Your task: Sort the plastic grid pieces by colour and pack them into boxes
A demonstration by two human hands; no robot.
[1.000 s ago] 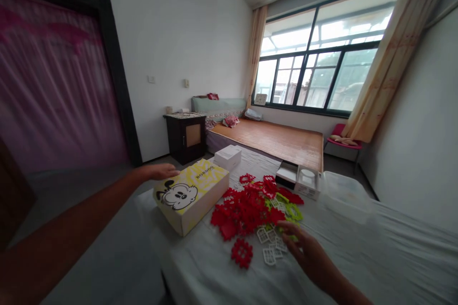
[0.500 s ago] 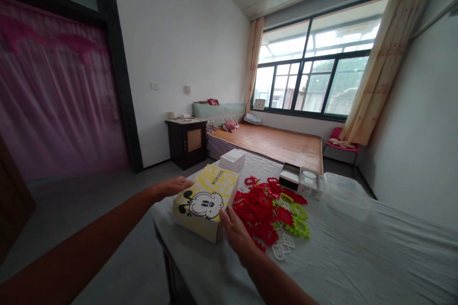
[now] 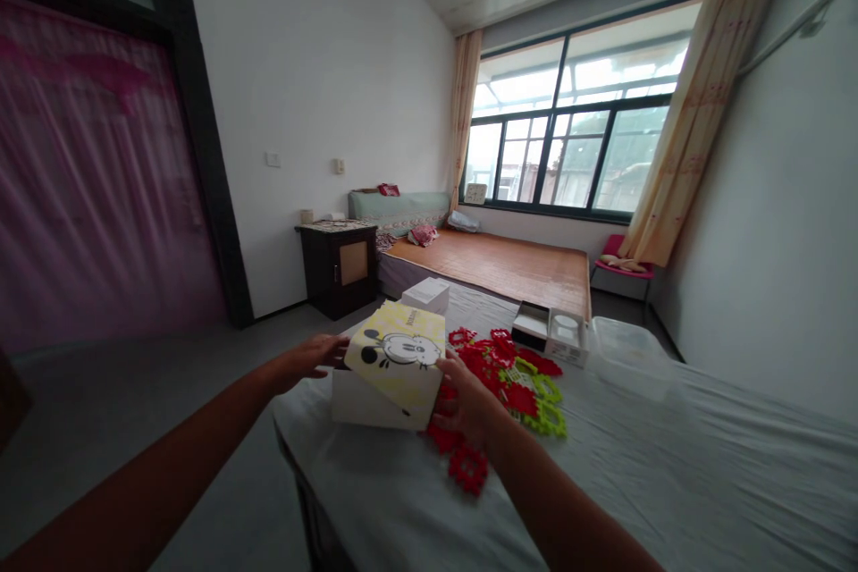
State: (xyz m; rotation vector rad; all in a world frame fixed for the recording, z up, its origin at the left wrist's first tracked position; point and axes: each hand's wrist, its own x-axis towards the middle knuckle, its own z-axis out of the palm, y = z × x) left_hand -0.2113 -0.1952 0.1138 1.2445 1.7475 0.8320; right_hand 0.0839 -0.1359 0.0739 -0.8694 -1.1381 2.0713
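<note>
A yellow and white cardboard box [image 3: 395,366] with a cartoon dog face on its top stands at the near left of the cloth-covered table [image 3: 603,483]. My left hand [image 3: 312,364] is at its left side, fingers against the upper edge. On the opposite side, my right hand [image 3: 469,402] presses its fingers against the right edge and wall. Between them the two hands grip the box. Right beside it lies a heap of red openwork plastic pieces [image 3: 500,357], partly hidden by my right hand, with lime-green pieces [image 3: 546,416] at its right.
Behind the box is a small white box [image 3: 426,293]. An open black and white box [image 3: 533,324] and a clear plastic tub [image 3: 630,353] stand farther right. A bed with a woven mat [image 3: 509,264] adjoins the table's far side; a dark cabinet [image 3: 339,268] is beyond.
The box has turned and tilted, so its front wall now faces me. My right hand has moved up and right along its side. The view has shifted slightly right.
</note>
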